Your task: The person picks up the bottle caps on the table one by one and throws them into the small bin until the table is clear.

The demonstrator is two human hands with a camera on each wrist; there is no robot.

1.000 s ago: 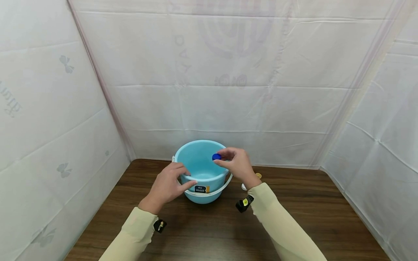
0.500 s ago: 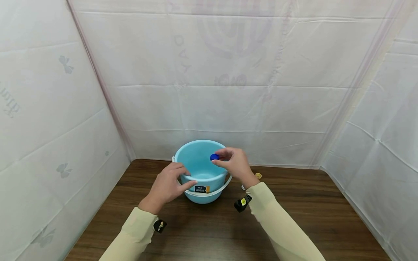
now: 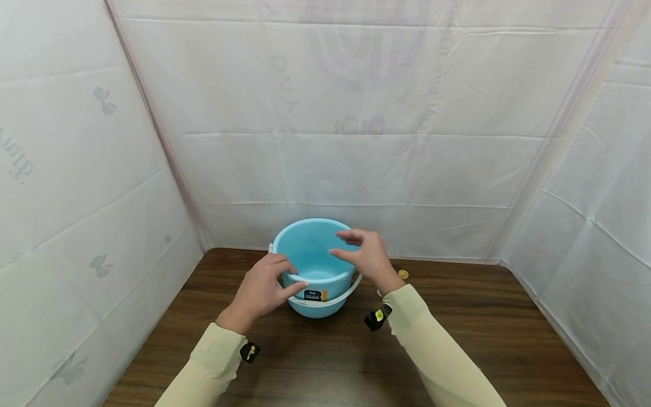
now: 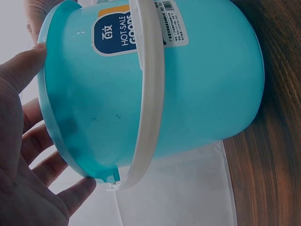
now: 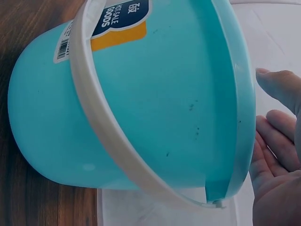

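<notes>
A light blue plastic bucket [image 3: 305, 243] stands upright on the table, its white handle [image 4: 153, 94] hanging down across the front over a label [image 4: 115, 33]. My left hand [image 3: 261, 291] grips the bucket's near left rim, thumb at the outside and fingers over the inside. Over the right part of the bucket's mouth is my right hand [image 3: 368, 254], thumb and fingers spread apart with nothing between them. In the right wrist view the right hand [image 5: 280, 141] shows beside the rim. No blue cap shows in any current view; the bucket's floor is partly hidden.
A small yellow cap-like disc [image 3: 403, 275] lies on the brown wooden table [image 3: 315, 362] beyond the right wrist. A white piece [image 3: 378, 293] peeks out by that wrist. White sheeting [image 3: 356, 169] walls the back and both sides.
My right hand moved slightly left over the bucket, then its fingers parted and the round blue cap left them, out of sight now. The left hand stays on the rim.
</notes>
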